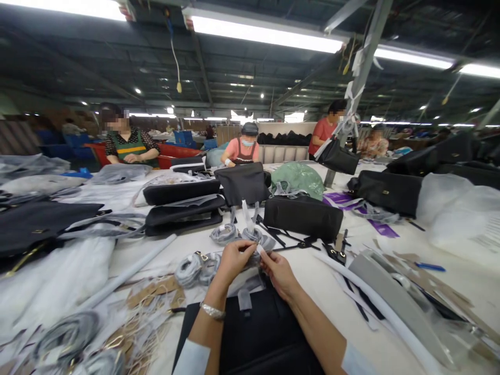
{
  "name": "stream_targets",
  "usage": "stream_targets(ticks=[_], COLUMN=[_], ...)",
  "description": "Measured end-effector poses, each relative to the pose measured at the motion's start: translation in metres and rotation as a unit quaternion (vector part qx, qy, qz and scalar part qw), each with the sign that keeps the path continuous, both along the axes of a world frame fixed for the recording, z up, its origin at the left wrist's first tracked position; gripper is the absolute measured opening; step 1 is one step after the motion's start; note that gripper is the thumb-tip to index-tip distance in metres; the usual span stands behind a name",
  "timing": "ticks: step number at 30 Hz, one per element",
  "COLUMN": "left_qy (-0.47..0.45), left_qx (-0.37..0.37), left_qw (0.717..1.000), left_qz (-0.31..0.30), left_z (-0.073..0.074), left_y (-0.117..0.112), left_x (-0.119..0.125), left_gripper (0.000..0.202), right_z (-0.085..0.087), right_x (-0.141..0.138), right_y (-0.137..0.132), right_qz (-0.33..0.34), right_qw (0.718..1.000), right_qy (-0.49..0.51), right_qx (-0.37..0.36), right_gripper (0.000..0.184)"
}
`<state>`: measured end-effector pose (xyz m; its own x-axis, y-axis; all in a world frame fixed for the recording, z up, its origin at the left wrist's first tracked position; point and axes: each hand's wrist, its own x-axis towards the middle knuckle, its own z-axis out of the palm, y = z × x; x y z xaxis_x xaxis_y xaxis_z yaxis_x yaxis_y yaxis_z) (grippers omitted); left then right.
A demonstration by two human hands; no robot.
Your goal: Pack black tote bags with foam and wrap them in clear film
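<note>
My left hand [238,256] and my right hand [278,270] meet above the far edge of a black bag [269,325]. A small white strip [260,250] runs between their fingertips. The right thumb and fingers pinch it, and the left thumb and forefinger are closed at its far end. Just beyond the hands sits a coiled strap [250,233] wrapped in clear grey film, partly hidden by the fingers. The bag lies flat under my forearms, with a film-covered tab [245,300] on its upper face.
More wrapped strap coils [190,269] and brown tags with cords [156,291] lie to the left. Black bags [302,216] stand beyond. On the right are a grey curved panel [385,291], a blue pen-like tool [429,266] and plastic bags [461,208]. Co-workers [241,148] work across the table.
</note>
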<state>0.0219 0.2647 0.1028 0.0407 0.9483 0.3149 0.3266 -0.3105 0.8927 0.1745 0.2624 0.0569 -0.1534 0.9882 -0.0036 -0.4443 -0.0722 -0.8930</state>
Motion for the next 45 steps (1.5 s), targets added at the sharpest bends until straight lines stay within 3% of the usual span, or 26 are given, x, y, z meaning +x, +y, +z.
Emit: stream_targets(ticks=[14,19,26,33,39,45], left_qy=[0.010,0.027,0.026,0.167,0.237,0.262], left_qx=[-0.003,0.017,0.046,0.177,0.279,0.307], left_qw=[1.000,0.999,0.998,0.969,0.930,0.915], left_qz=[0.009,0.031,0.039,0.040,0.020,0.019], left_z=[0.005,0.000,-0.007,-0.029,-0.030,-0.035], left_y=[-0.003,-0.002,0.002,0.011,0.015,0.020], left_x=[0.001,0.006,0.010,0.010,0.005,0.009], left_gripper=[0.031,0.018,0.020,0.018,0.019,0.022], right_z=[0.001,-0.002,0.003,-0.009,-0.006,-0.009], right_x=[-0.001,-0.002,-0.007,-0.010,-0.009,-0.009], right_y=[-0.001,0.001,-0.002,0.007,0.006,0.011], right_qz=[0.000,-0.028,-0.069,-0.106,-0.102,-0.129], right_qw=[1.000,0.999,0.997,0.993,0.990,0.985], right_qy=[-0.007,-0.014,-0.001,0.027,0.069,0.075], right_qx=[0.002,-0.020,-0.032,-0.049,-0.069,-0.090], right_gripper=[0.034,0.040,0.048,0.061,0.062,0.067])
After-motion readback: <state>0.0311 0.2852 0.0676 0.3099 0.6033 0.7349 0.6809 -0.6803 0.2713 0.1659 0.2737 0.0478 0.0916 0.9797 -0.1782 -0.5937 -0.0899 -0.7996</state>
